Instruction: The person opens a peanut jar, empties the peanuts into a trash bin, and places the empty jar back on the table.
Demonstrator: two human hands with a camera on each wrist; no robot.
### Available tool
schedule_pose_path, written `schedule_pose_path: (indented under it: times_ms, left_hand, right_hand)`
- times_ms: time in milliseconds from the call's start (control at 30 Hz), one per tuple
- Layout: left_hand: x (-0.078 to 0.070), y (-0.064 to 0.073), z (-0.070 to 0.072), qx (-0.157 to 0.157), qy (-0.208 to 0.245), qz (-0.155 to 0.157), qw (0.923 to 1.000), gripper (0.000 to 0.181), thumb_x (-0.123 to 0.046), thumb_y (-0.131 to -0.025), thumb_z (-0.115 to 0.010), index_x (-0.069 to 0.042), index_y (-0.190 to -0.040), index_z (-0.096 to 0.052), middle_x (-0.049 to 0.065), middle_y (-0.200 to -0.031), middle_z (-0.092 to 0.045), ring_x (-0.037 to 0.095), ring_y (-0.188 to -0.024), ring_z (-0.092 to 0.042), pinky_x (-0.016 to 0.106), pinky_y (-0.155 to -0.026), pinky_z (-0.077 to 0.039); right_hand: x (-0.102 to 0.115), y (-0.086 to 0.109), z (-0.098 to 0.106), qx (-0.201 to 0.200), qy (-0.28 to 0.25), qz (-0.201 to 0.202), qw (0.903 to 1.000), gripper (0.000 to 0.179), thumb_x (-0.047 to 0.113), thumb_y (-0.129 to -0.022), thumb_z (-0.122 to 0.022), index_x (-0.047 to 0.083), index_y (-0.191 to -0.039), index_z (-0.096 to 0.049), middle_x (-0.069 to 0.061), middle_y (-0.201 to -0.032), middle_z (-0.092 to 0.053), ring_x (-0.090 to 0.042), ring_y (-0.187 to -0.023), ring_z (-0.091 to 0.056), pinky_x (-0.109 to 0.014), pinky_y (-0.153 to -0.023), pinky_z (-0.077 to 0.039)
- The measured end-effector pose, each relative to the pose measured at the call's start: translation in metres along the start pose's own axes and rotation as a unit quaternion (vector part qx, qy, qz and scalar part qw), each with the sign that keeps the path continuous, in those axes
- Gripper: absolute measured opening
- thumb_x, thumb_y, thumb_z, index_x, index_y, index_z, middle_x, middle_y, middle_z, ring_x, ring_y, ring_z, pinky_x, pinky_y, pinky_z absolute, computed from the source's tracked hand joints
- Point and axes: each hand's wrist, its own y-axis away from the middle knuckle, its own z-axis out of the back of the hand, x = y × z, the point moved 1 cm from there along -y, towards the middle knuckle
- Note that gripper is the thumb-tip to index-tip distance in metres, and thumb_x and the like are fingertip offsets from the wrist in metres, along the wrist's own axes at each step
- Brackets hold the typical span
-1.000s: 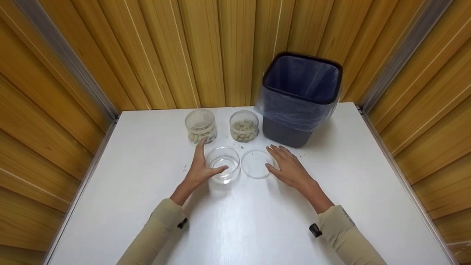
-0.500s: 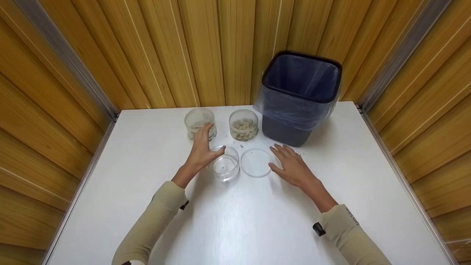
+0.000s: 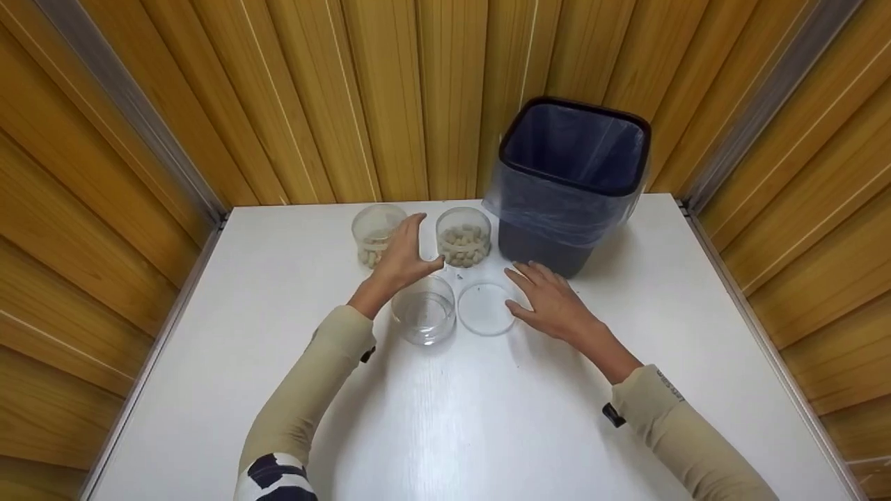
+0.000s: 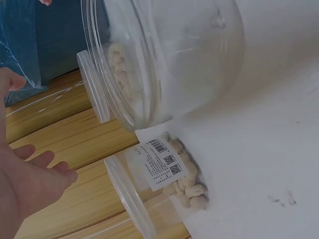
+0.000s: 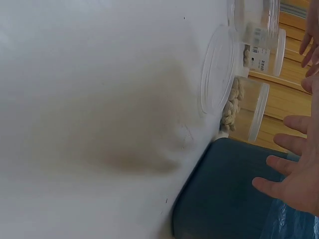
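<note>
My left hand [image 3: 398,263] is spread over the front of the left jar [image 3: 374,224], its thumb pointing towards the right jar [image 3: 463,236]. Both clear jars hold pale, nut-like pieces; a printed label [image 4: 163,166] shows in the left wrist view. Nearer me, a wide transparent jar [image 3: 423,321] stands without a lid, with nothing seen inside. Beside it, a round clear lid [image 3: 485,309] lies flat. My right hand [image 3: 555,307] hovers at the lid's right edge with loosely spread fingers. Neither hand holds anything.
A dark bin [image 3: 546,247] lined with a translucent bag [image 3: 557,212] stands at the back right, beside the right jar. Small dark crumbs dot the white table [image 3: 445,431]. Wood-patterned panels [image 3: 390,104] enclose the back and sides.
My left hand has moved forward and right, away from the lidless jar towards the two filled jars. The right hand has barely shifted, and the jars and lid stay put.
</note>
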Motion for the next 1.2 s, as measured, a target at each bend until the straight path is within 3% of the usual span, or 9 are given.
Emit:
schedule_pose_path:
  times_ms: [133, 267, 400, 567, 700, 967, 1100, 1200]
  left_hand:
    - [-0.005, -0.015, -0.002, 0.039, -0.037, -0.007, 0.9985, 0.096, -0.033, -0.082, -0.082, -0.001, -0.155, -0.029, 0.019, -0.158, -0.034, 0.035, -0.148, -0.029, 0.046, -0.123, -0.025]
    - [-0.010, -0.033, 0.000, 0.083, -0.094, -0.011, 0.9921, 0.101, -0.038, -0.083, -0.082, -0.004, -0.158, -0.025, 0.018, -0.161, -0.030, 0.036, -0.150, -0.025, 0.047, -0.123, -0.025]
    - [-0.013, -0.051, 0.000, 0.118, -0.106, 0.007, 0.9874, 0.106, -0.040, -0.082, -0.084, -0.007, -0.160, -0.020, 0.018, -0.163, -0.025, 0.037, -0.151, -0.022, 0.049, -0.121, -0.029]
    - [-0.011, -0.070, -0.011, 0.145, -0.056, 0.059, 0.9860, 0.111, -0.041, -0.082, -0.084, -0.010, -0.161, -0.014, 0.020, -0.164, -0.019, 0.039, -0.151, -0.019, 0.051, -0.120, -0.029]
    - [-0.007, -0.077, -0.022, 0.128, 0.005, 0.119, 0.9847, 0.114, -0.039, -0.078, -0.088, -0.013, -0.161, -0.014, 0.023, -0.162, -0.021, 0.040, -0.149, -0.022, 0.050, -0.120, -0.030]
    - [-0.009, -0.079, -0.044, 0.123, 0.061, 0.217, 0.9665, 0.126, -0.033, -0.074, -0.092, -0.018, -0.162, -0.004, 0.024, -0.160, -0.025, 0.041, -0.149, -0.027, 0.055, -0.118, -0.032]
    - [-0.004, -0.078, -0.053, 0.117, 0.081, 0.245, 0.9590, 0.127, -0.030, -0.076, -0.091, -0.016, -0.162, 0.001, 0.025, -0.160, -0.026, 0.040, -0.148, -0.031, 0.053, -0.119, -0.031]
    - [0.002, -0.077, -0.057, 0.108, 0.103, 0.249, 0.9570, 0.127, -0.027, -0.077, -0.091, -0.011, -0.161, 0.003, 0.027, -0.159, -0.026, 0.040, -0.148, -0.032, 0.049, -0.121, -0.029]
  right_hand:
    - [0.002, -0.005, 0.000, 0.014, 0.019, 0.015, 0.9996, 0.063, 0.046, -0.102, -0.053, 0.012, -0.154, -0.044, -0.016, -0.158, -0.041, -0.042, -0.147, -0.033, -0.065, -0.113, -0.032]
    - [0.001, -0.008, -0.002, 0.026, 0.037, 0.026, 0.9986, 0.063, 0.047, -0.102, -0.052, 0.012, -0.154, -0.045, -0.015, -0.158, -0.041, -0.041, -0.146, -0.034, -0.064, -0.112, -0.035]
    - [-0.002, -0.012, -0.005, 0.029, 0.039, 0.032, 0.9983, 0.062, 0.045, -0.102, -0.053, 0.011, -0.153, -0.046, -0.015, -0.157, -0.042, -0.041, -0.145, -0.036, -0.063, -0.112, -0.035]
    - [-0.007, -0.015, -0.009, 0.025, 0.034, 0.031, 0.9987, 0.062, 0.043, -0.101, -0.055, 0.009, -0.152, -0.047, -0.017, -0.156, -0.044, -0.042, -0.143, -0.038, -0.064, -0.111, -0.035]
    - [-0.007, -0.019, -0.012, 0.027, 0.019, 0.028, 0.9991, 0.061, 0.044, -0.102, -0.053, 0.009, -0.152, -0.047, -0.016, -0.156, -0.044, -0.040, -0.144, -0.037, -0.064, -0.110, -0.036]
    - [-0.005, -0.020, -0.019, 0.028, 0.006, 0.029, 0.9992, 0.060, 0.044, -0.102, -0.052, 0.009, -0.151, -0.048, -0.014, -0.155, -0.045, -0.037, -0.144, -0.038, -0.063, -0.108, -0.039]
    - [-0.005, -0.021, -0.021, 0.026, 0.002, 0.025, 0.9993, 0.060, 0.044, -0.102, -0.052, 0.010, -0.151, -0.048, -0.014, -0.156, -0.044, -0.037, -0.144, -0.038, -0.062, -0.108, -0.039]
    - [-0.005, -0.021, -0.020, 0.027, -0.004, 0.021, 0.9994, 0.060, 0.044, -0.102, -0.052, 0.011, -0.152, -0.047, -0.015, -0.157, -0.042, -0.037, -0.145, -0.036, -0.063, -0.107, -0.040]
